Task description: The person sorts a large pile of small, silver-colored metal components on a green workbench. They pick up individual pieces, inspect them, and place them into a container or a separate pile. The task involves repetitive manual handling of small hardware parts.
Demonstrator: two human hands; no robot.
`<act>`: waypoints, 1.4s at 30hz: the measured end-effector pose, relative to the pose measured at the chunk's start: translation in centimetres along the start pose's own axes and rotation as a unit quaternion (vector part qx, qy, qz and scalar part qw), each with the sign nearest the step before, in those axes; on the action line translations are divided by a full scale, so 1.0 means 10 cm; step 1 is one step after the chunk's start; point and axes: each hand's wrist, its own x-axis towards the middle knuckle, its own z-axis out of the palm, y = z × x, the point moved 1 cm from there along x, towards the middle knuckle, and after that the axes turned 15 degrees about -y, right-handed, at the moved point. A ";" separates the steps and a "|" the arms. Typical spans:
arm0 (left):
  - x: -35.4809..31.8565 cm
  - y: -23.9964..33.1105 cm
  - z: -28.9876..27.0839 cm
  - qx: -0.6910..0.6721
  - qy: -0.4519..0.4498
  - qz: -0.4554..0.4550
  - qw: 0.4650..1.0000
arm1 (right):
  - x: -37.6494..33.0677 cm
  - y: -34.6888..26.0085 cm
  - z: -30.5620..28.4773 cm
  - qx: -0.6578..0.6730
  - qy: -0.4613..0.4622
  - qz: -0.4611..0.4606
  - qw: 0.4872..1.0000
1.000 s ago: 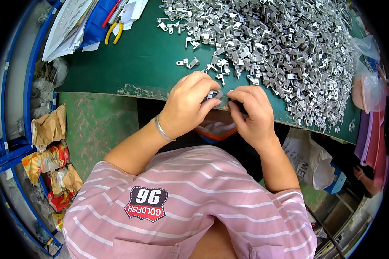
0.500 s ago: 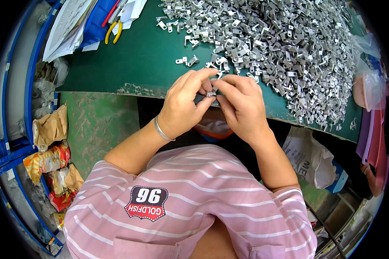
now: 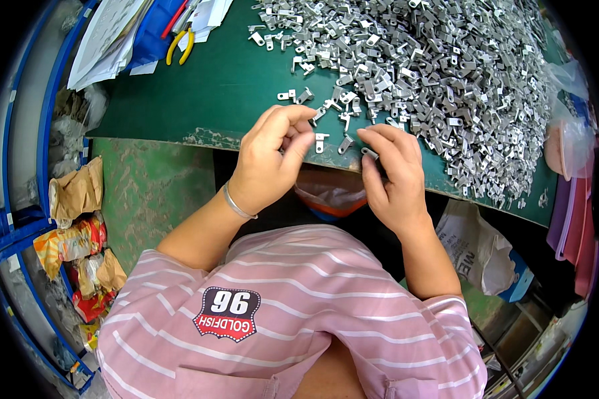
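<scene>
A green mat [image 3: 206,93] covers the tabletop; its surface is matte and its near edge is worn, with pale chipped patches. A large heap of small metal brackets [image 3: 446,66] occupies the far right part of the tabletop. The parts are stamped from dull silver sheet, each a flat tab bent at one end, some with a punched hole. A few loose brackets [image 3: 331,136] lie apart from the heap, just inside the near edge, between the two hands.

The left hand [image 3: 269,163] is held over the near edge of the tabletop. Its thumb and fingers are curled and pressed together at the tips; whether a part sits between them cannot be told. A thin metal bangle [image 3: 236,203] circles the left wrist.

The right hand [image 3: 393,176] is also over the near edge, to the right of the loose brackets. Its thumb and forefinger pinch one small bracket [image 3: 370,153], which projects from the fingertips toward the left hand. The two hands are near each other but apart.

At the far left corner of the tabletop lie yellow-handled pliers [image 3: 180,45] beside a stack of white papers [image 3: 106,40]. Below the near edge hangs a clear plastic bag [image 3: 329,193] with orange contents. Crumpled snack wrappers [image 3: 73,233] lie on the floor at the left.
</scene>
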 end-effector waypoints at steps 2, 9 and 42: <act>-0.01 -0.06 -0.04 0.075 0.019 0.022 0.997 | -0.02 -0.03 0.01 0.001 -0.021 -0.019 1.000; 0.02 0.05 0.02 0.180 -0.034 0.062 0.981 | -0.12 0.01 0.06 0.067 -0.087 -0.118 0.987; 0.15 0.09 -0.01 -0.592 -0.050 -0.200 0.779 | 0.27 0.17 0.03 0.014 0.103 -0.078 0.992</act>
